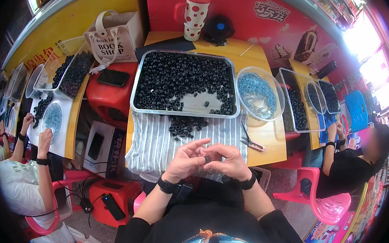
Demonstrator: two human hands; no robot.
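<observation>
Over the near edge of a striped cloth (149, 143), my two hands meet at the fingertips. My left hand (182, 161) pinches a small black bead (207, 159), its upper fingers stretched to the right. My right hand (227, 160) is curled in from the other side, thumb and fingertips closed against the same bead. Beyond them stands a metal tray (185, 112) of round black beads, with a bare patch at its near right. A loose pile of black beads (183, 126) lies on the cloth. Small scissors (252, 144) rest partly open by the cloth's right edge.
Right of the tray sits a round clear tub (275, 113) of tiny light-blue pieces. A polka-dot tumbler (195, 16) and dark round object (219, 30) stand behind. Red stools (109, 93) holding phones and a canvas bag (115, 40) are leftward. People work at both sides.
</observation>
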